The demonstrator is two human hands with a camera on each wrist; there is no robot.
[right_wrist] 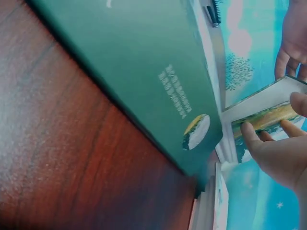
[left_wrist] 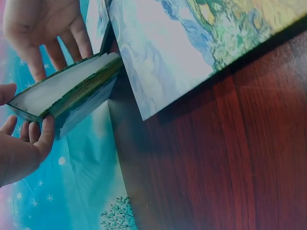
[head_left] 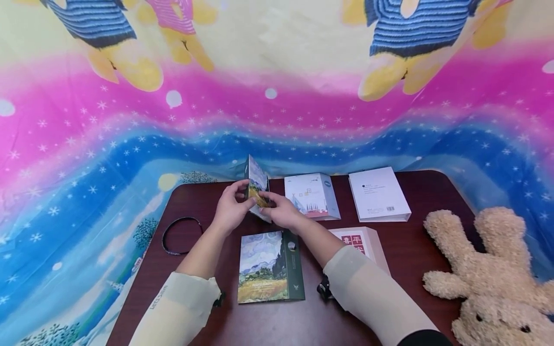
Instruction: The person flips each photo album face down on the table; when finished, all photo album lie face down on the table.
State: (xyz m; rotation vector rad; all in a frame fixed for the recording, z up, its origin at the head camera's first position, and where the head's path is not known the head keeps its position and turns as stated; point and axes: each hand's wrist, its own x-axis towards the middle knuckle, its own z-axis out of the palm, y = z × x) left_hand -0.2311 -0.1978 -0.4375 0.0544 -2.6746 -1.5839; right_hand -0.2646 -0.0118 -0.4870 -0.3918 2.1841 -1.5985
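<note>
Both hands are on a photo album (head_left: 257, 179) that stands upright near the table's back edge, a wheat-field painting on its cover. My left hand (head_left: 230, 207) grips its spine side, thumb on one face and fingers on the other. Opposite, the nearly straight fingers of my right hand (head_left: 281, 211) touch the painted cover. The left wrist view shows the album's white page edges (left_wrist: 67, 86) between the covers. Nearer me lies another photo album (head_left: 264, 271) with the same painting and a green spine (right_wrist: 144, 62).
A white album with a city drawing (head_left: 305, 197) and a plain white one (head_left: 381, 194) lie at the back. A white album with red squares (head_left: 368, 245) is partly behind my right forearm. A dark hoop (head_left: 166, 238) lies left, a teddy bear (head_left: 493, 278) right.
</note>
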